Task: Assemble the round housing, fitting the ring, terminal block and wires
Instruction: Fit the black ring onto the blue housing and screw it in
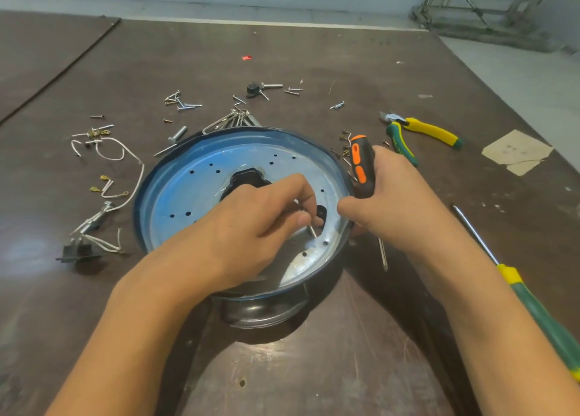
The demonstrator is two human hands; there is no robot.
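The round metal housing [175, 192] lies upside down at the table's middle, its perforated base plate facing me with a dark cut-out at the centre. My left hand [263, 217] reaches over the plate and pinches a small screw [312, 230] beside an oval hole near the right rim. My right hand [386, 195] rests on the housing's right edge and grips a black-and-orange screwdriver [362, 164], whose shaft points down past the rim. White wires [125, 151] with brass terminals lie left of the housing, joined to a black terminal block [78, 252].
Loose screws and bolts [182, 101] are scattered behind the housing. Yellow-green pliers [420, 129] lie at the right, a long green-yellow screwdriver [518, 290] runs along my right forearm, and a torn cardboard scrap [518, 151] sits far right. A small black part [252, 89] lies at the back.
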